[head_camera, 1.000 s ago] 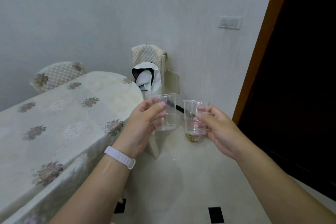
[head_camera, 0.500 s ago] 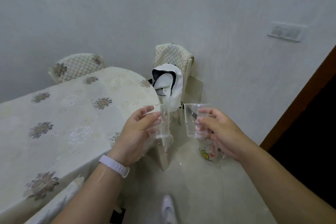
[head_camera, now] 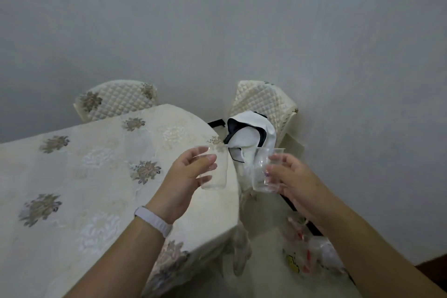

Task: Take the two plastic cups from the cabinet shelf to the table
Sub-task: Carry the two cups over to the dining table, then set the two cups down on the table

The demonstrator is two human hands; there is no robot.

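Note:
Each of my hands holds one clear plastic cup, both upright. My left hand (head_camera: pixel 187 178), with a white band on its wrist, grips the left cup (head_camera: pixel 217 172) above the right end of the table (head_camera: pixel 96 176), which has a cream floral cloth. My right hand (head_camera: pixel 294 180) grips the right cup (head_camera: pixel 262 172) past the table's right edge, over the floor. The two cups are apart, side by side at about the same height. The cabinet is out of view.
Two quilted chairs stand at the wall: one (head_camera: pixel 116 99) behind the table, one (head_camera: pixel 263 101) at its right end with a white and black garment (head_camera: pixel 251 135) draped over it. Crumpled plastic bags (head_camera: pixel 312 256) lie on the floor at lower right.
The view has swung left and closer to the table; the dark doorway has left the frame. My left hand with its cup now hangs over the tabletop; both cups stay gripped.

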